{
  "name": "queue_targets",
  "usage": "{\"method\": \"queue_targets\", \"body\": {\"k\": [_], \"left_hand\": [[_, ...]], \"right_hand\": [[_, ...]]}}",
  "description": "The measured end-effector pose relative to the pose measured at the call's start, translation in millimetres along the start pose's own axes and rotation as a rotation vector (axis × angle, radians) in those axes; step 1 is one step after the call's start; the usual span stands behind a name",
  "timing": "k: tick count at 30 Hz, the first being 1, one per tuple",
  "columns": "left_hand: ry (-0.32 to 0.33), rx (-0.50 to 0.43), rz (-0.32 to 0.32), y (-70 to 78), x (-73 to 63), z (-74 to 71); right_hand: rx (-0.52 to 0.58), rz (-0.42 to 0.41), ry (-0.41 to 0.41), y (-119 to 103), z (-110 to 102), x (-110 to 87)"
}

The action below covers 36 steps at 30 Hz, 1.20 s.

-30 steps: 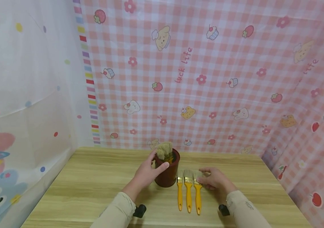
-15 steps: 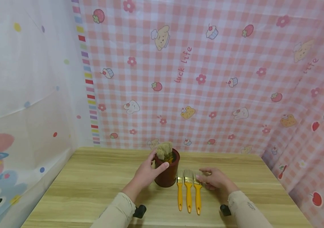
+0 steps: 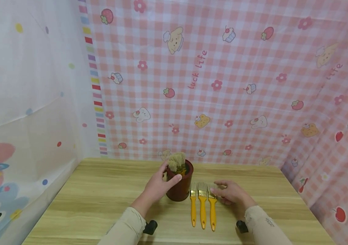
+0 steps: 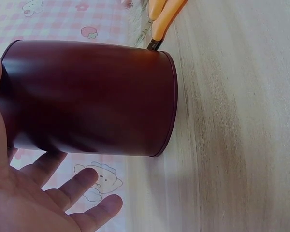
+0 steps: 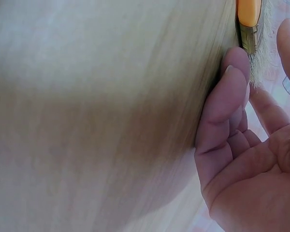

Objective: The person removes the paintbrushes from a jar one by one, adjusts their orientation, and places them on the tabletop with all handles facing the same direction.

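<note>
A dark red-brown cylindrical pot point(image 3: 178, 189) stands upright on the table, with paintbrushes point(image 3: 178, 161) in it, bristles up. My left hand point(image 3: 158, 183) holds the pot by its upper part, thumb at the near side of the rim; in the left wrist view several fingers spread free below the pot point(image 4: 87, 96). To its right lie three yellow-handled paintbrushes point(image 3: 202, 209) side by side, bristles away from me. At the rightmost paintbrush point(image 3: 213, 212) is my right hand point(image 3: 230, 192), thumb over the bristles. The right wrist view has its loosely bent fingers point(image 5: 222, 106) low by the bristles.
The wood-grain table point(image 3: 100, 200) reaches back to a pink checked cloth point(image 3: 210, 136). A white patterned cloth point(image 3: 39, 102) hangs on the left. Dark wrist-camera mounts point(image 3: 150, 227) show beneath both forearms.
The right thumb has shifted slightly at the bristles of the rightmost paintbrush. The left hand, the pot and the paintbrushes stay where they were.
</note>
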<state>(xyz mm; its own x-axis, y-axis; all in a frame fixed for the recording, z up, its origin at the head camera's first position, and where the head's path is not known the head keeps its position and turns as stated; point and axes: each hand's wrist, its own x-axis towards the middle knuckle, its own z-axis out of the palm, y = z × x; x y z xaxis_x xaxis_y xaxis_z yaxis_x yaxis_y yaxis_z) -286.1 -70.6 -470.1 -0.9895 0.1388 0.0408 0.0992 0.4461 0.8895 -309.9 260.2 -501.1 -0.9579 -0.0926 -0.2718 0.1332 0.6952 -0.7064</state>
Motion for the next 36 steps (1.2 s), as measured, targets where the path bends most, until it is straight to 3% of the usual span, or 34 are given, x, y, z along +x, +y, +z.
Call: {"method": "queue_targets", "body": {"k": [26,31,36], "left_hand": [[-0.008,0.073,0.012,2.7,-3.3,-0.7],[-0.017,0.055,0.018,1.1,-2.7,0.8],[-0.010,0.051,0.017,0.9,-3.0,0.6]], "right_hand": [[0.003,-0.027,-0.005,-0.7,-1.6,-3.3],[0.055,-0.038,-0.067,-5.0,-10.7,-8.6],[0.051,-0.110,-0.051,-25.7,-28.4,-5.8]]}}
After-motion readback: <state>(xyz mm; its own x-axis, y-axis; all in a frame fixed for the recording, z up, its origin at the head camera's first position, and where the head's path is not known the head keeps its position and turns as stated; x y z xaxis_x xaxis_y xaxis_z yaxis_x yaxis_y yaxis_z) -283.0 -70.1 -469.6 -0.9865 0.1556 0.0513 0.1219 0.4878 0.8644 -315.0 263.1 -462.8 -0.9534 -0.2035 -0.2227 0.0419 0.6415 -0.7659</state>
